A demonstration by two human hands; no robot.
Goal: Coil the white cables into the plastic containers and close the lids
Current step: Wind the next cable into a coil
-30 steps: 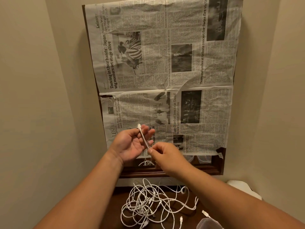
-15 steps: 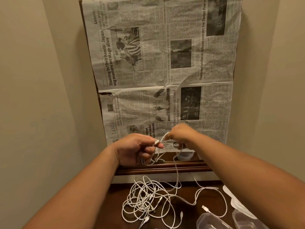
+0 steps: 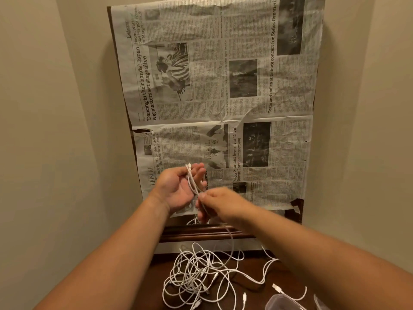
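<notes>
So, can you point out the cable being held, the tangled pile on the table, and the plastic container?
held cable (image 3: 191,180), head view, on the strand across the left hand (image 3: 176,193).
cable pile (image 3: 196,279), head view, on the tangle's dense middle.
plastic container (image 3: 279,304), head view, on its clear wall.

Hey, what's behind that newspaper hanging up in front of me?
A dark wooden frame shows at the left edge, bottom and torn lower right corner of the newspaper. What the frame holds is covered by the paper.
</notes>
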